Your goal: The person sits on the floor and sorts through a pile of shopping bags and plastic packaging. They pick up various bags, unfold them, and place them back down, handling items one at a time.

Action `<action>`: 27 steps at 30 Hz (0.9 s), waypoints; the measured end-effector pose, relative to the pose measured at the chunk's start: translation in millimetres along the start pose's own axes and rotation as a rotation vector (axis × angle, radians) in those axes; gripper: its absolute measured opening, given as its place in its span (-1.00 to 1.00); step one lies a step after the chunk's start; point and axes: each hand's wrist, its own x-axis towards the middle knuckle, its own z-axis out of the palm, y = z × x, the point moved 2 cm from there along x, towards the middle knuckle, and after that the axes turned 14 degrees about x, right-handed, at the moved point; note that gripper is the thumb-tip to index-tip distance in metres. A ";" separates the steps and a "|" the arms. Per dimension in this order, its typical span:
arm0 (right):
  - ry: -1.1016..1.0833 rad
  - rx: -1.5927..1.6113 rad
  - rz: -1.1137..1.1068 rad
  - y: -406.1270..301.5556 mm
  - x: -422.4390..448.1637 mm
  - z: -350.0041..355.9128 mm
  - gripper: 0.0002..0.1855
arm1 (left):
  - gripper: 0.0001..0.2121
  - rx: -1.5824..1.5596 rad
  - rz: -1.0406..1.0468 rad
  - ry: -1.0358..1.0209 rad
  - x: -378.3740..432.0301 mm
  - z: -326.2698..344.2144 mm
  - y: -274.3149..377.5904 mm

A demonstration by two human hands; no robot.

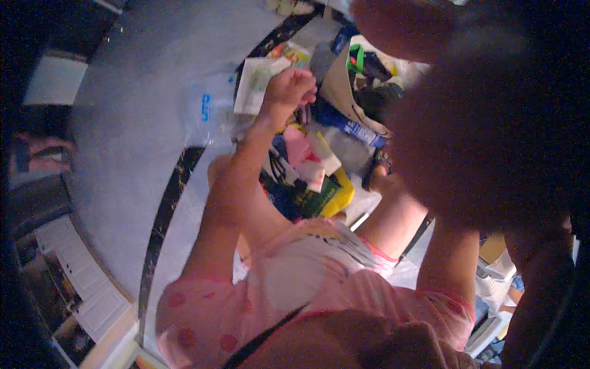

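Note:
My left hand (pixel 295 86) is held out over a pile of mixed things, its fingers curled, with nothing visible in them. Close beside its wrist is a white printed booklet or sheet (pixel 252 87). Under my forearm lie a pink and white item (pixel 302 154) and a green and yellow bag (pixel 339 193). My right hand (pixel 465 124) looms very near the camera as a dark blur; its fingers and anything in them cannot be made out. Partly behind it stands an open-topped tan bag (pixel 339 85) with dark items and a bright green loop (pixel 355 58) inside.
A blue packet (pixel 359 131) bearing writing lies by the tan bag. On the pale floor is a clear plastic bag (pixel 205 110) with blue print. A dark band (pixel 173 203) curves past my left leg. White cabinets (pixel 92 286) stand far left; boxes and a white basket (pixel 491 283) sit at right.

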 end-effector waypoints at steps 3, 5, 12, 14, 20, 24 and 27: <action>0.018 -0.033 -0.065 -16.9 -1.4 -5.0 -0.39 | -0.81 0.071 -0.013 0.068 -1.6 -20.7 -7.9; 0.103 -0.141 -0.105 -45.6 -13.4 -7.7 -0.40 | -0.82 0.007 -0.004 0.034 -4.7 -15.8 -4.5; 0.121 -0.432 -0.276 -160.4 -24.4 -3.4 -0.42 | -0.82 0.012 0.020 0.085 -11.9 -30.6 5.8; 0.031 -0.472 -0.262 -169.4 -24.8 10.1 -0.42 | -0.81 0.035 0.066 0.122 -17.4 -41.3 -1.0; -0.232 -0.616 -0.205 -184.3 -29.4 74.1 -0.44 | -0.80 -0.030 0.129 0.043 -12.5 -38.8 -1.9; -0.324 -0.571 -0.085 -110.7 -24.1 91.6 -0.45 | -0.79 0.012 0.072 0.076 -21.8 -43.6 0.5; -0.316 -0.521 0.046 -25.7 -18.0 100.8 -0.46 | -0.77 0.068 0.054 0.096 -13.1 -49.7 -2.9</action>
